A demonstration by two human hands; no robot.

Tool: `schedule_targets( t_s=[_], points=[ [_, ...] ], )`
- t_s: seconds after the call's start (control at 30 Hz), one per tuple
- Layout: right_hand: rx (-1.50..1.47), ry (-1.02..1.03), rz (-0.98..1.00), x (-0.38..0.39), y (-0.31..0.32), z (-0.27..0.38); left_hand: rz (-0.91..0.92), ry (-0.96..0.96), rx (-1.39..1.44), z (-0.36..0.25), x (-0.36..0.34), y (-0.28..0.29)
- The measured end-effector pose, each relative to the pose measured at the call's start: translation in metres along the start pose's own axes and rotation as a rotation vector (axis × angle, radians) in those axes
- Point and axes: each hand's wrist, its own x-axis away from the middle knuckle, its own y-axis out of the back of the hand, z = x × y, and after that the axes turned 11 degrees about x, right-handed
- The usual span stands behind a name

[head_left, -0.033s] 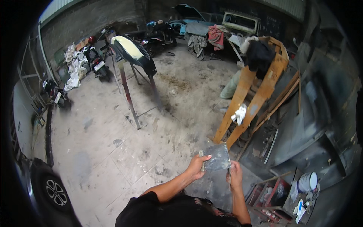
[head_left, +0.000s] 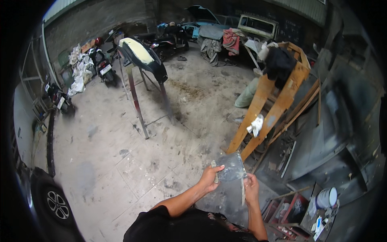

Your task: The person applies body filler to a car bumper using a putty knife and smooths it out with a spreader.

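My left hand (head_left: 208, 178) grips a flat, square grey plate (head_left: 231, 168) by its left side, thumb on top. Smears and pale crust mark the plate's face and edges. At the plate's right corner is my right hand (head_left: 252, 188), its fingers closed on a thin pale strip (head_left: 243, 192) that points downward. The strip's upper end lies at the plate's edge; whether it is a spreader or a stick cannot be made out. Farther off, a black curved panel (head_left: 158, 69) with a pale yellow coated patch rests on a metal stand (head_left: 137, 103).
A long wooden frame (head_left: 258, 94) stands ahead on the right, bearing a white crumpled cloth (head_left: 255, 125) and a black cloth (head_left: 278, 62). A red shelf unit (head_left: 296, 207) with a white bucket (head_left: 327, 196) is at lower right. Motorbikes (head_left: 105, 68) and a car wheel (head_left: 58, 205) are on the left.
The strip in my right hand has tilted slightly and shows more of its flat side. The view has shifted a little; my left hand still holds the plate.
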Motion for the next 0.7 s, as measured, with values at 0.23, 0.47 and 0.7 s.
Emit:
schedule_targets(
  t_s=[0.23, 0.47, 0.7],
  points=[
    [-0.284, 0.082, -0.197, -0.102, -0.041, 0.061, 0.179, -0.128, -0.02, -0.101, -0.057, 0.014],
    [0.315, 0.562, 0.186, -0.144, -0.131, 0.143, 0.287, -0.132, -0.147, -0.162, -0.068, 0.023],
    [0.312, 0.586, 0.404, -0.216, -0.168, 0.137, 0.338, -0.353, -0.221, -0.218, -0.113, 0.048]
  ],
)
